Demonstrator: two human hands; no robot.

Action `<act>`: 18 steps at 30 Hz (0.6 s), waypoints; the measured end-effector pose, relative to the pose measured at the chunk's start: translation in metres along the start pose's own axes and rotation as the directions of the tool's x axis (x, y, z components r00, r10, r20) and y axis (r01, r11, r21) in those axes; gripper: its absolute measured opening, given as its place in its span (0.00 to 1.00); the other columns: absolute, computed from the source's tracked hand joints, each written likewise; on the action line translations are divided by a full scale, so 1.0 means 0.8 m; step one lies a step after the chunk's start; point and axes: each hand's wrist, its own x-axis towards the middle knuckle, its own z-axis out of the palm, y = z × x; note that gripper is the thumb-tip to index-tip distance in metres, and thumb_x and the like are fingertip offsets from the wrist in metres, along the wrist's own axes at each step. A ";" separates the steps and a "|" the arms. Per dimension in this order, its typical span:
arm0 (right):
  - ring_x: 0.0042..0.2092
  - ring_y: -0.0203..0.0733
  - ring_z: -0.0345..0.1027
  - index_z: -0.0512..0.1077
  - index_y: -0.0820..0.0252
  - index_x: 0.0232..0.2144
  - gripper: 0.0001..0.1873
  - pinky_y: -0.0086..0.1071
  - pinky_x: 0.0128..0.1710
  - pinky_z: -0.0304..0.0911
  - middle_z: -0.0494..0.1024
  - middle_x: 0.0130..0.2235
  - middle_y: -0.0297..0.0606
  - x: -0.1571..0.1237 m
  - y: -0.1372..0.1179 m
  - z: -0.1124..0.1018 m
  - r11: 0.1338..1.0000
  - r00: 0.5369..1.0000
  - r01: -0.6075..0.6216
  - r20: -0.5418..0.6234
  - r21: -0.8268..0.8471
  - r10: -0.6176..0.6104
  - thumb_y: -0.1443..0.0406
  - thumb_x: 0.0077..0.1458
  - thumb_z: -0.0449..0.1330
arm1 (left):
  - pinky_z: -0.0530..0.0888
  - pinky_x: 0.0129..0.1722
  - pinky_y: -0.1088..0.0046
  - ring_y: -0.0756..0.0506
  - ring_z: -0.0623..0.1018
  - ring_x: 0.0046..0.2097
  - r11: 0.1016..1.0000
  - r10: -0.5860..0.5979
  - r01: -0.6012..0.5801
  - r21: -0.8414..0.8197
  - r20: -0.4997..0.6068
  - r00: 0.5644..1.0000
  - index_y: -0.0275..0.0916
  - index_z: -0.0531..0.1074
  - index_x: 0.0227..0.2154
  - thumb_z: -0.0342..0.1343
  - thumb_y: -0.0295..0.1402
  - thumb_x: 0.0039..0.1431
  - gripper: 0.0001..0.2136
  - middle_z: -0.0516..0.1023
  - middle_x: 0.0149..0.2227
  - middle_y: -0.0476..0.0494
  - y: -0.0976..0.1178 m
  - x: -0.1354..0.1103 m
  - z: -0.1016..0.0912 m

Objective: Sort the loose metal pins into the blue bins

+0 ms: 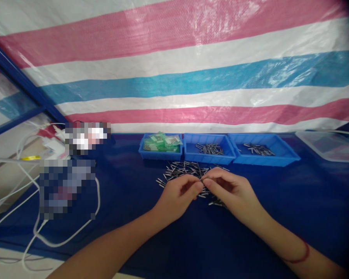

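Observation:
My left hand (182, 195) and my right hand (232, 190) meet at the fingertips over a loose pile of thin metal rods (180, 169). Both are closed in a pinch on a small metal rod (203, 179), mostly covered by the fingers. The piled rods have shiny silver and dark parts; their exact kind is too small to tell. Several lie partly hidden under my hands. Behind the pile stand three blue bins: the left bin (163, 155) holds green-and-clear packets (162, 142), while the middle bin (209, 158) and right bin (267, 159) hold similar rods.
A clear plastic lid or tray (327, 146) lies at the right back of the dark blue table (119, 186). White cables (98, 193) and plugs crowd the left side, beside blurred-out items. A striped plastic sheet (174, 85) hangs behind the table.

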 end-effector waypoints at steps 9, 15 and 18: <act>0.35 0.41 0.70 0.75 0.54 0.31 0.04 0.32 0.29 0.65 0.74 0.32 0.38 -0.005 0.003 -0.002 0.980 0.991 0.132 0.035 -0.152 -0.128 0.64 0.54 0.60 | 0.68 0.33 0.76 0.50 0.72 0.32 0.980 0.086 -0.079 0.183 -0.032 0.996 0.36 0.74 0.35 0.56 0.38 0.58 0.10 0.74 0.31 0.47 0.002 -0.002 -0.002; 0.34 0.41 0.70 0.76 0.54 0.31 0.05 0.32 0.29 0.64 0.76 0.32 0.38 0.000 -0.001 0.000 0.971 0.993 0.119 0.020 -0.206 -0.118 0.64 0.54 0.59 | 0.67 0.31 0.76 0.51 0.70 0.30 0.968 0.135 -0.108 0.227 -0.108 0.985 0.37 0.71 0.32 0.58 0.37 0.56 0.08 0.72 0.31 0.48 0.003 0.000 -0.008; 0.30 0.38 0.68 0.77 0.57 0.27 0.07 0.31 0.28 0.63 0.76 0.29 0.37 0.002 -0.001 0.001 0.985 0.999 0.052 0.025 -0.167 -0.048 0.62 0.53 0.60 | 0.68 0.32 0.75 0.50 0.71 0.32 0.955 0.163 -0.123 0.271 -0.132 0.978 0.37 0.71 0.35 0.57 0.37 0.56 0.09 0.71 0.32 0.48 0.003 0.002 -0.013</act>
